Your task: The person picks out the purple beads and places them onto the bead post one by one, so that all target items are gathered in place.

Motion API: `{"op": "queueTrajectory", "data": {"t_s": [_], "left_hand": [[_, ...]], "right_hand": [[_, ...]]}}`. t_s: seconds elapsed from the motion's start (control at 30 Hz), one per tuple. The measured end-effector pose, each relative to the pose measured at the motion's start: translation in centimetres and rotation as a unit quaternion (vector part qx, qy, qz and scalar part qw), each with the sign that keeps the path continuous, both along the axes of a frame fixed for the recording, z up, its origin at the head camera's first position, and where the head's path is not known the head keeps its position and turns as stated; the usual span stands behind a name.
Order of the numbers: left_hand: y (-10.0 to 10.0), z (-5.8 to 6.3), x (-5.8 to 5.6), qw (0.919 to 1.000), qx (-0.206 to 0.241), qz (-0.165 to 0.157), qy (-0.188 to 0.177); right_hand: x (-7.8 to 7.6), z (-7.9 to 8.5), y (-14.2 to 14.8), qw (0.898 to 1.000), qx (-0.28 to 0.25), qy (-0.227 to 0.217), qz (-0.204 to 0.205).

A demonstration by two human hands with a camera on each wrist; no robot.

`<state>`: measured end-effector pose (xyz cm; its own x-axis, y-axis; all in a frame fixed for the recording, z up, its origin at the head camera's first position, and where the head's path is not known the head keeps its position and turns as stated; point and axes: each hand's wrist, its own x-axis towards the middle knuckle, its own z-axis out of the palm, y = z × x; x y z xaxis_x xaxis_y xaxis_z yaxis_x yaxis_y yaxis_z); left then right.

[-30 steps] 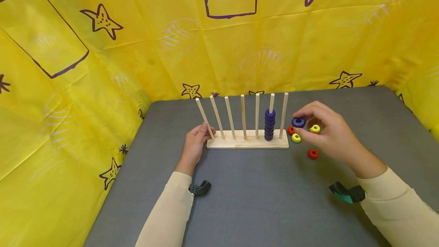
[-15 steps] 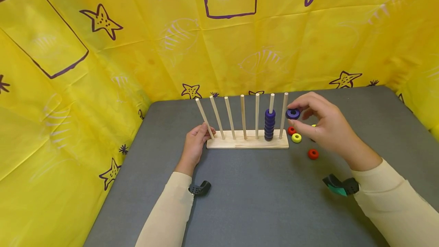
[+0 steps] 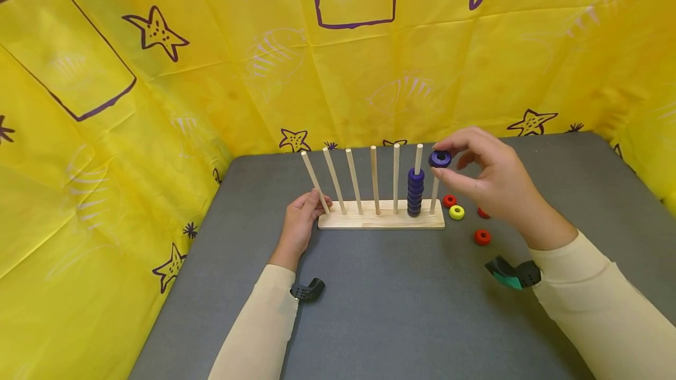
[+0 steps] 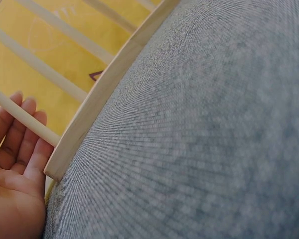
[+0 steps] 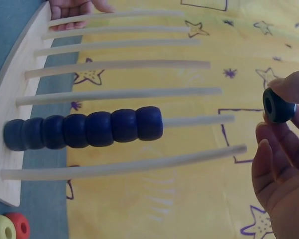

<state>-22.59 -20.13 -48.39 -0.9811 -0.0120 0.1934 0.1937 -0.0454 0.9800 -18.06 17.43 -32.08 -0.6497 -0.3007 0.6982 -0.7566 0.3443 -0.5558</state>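
A pale wooden peg rack (image 3: 364,223) stands on the grey table with a row of upright pegs. Several dark blue beads (image 3: 415,192) are stacked on its second peg from the right. My right hand (image 3: 491,183) pinches another blue bead (image 3: 440,159) between thumb and fingers. In the right wrist view, this held bead (image 5: 279,105) is apart from the peg tips, its hole facing them. From the head, it hides the top of the rightmost peg (image 3: 435,195). My left hand (image 3: 301,219) rests at the rack's left end, fingers (image 4: 27,127) relaxed behind the leftmost peg.
Right of the rack lie loose beads: a yellow bead (image 3: 456,212), a red bead (image 3: 449,201) behind it, and another red bead (image 3: 482,237) nearer. A further red one is partly covered by my right hand. A yellow patterned cloth (image 3: 338,87) hangs behind the table.
My right hand has lifted the blue bead up and to the left, from among the loose beads to the top of the rightmost peg. My left hand and the rack have stayed put.
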Motion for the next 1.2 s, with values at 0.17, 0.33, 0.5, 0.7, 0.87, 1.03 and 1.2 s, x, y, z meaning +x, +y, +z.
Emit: {"op": "queueTrajectory", "data": {"t_s": [0.17,0.33,0.5,0.7,0.87,1.03,1.2], "left_hand": [[0.0,0.0,-0.1,1.0000,0.003,-0.001,-0.004],[0.0,0.0,0.0,1.0000,-0.001,0.001,-0.006],[0.0,0.1,-0.1,1.0000,-0.001,-0.002,-0.001],[0.0,0.1,0.0,1.0000,0.001,-0.003,0.000],[0.1,0.2,0.0,1.0000,0.003,-0.004,0.000],[0.1,0.2,0.0,1.0000,0.001,-0.006,0.002],[0.0,0.2,0.0,1.0000,-0.001,-0.002,0.001]], "right_hand": [[-0.6,0.3,-0.4,1.000,-0.003,0.003,0.000],[-1.1,0.4,-0.8,1.000,-0.006,-0.005,-0.004],[-1.6,0.4,-1.1,1.000,-0.008,-0.016,-0.004],[-2.1,0.4,-1.4,0.999,0.000,-0.032,-0.009],[-2.3,0.3,-1.6,0.999,0.004,-0.051,-0.016],[-2.5,0.2,-1.7,0.998,0.005,-0.058,-0.018],[-2.7,0.2,-1.8,0.998,0.004,-0.067,-0.020]]}}
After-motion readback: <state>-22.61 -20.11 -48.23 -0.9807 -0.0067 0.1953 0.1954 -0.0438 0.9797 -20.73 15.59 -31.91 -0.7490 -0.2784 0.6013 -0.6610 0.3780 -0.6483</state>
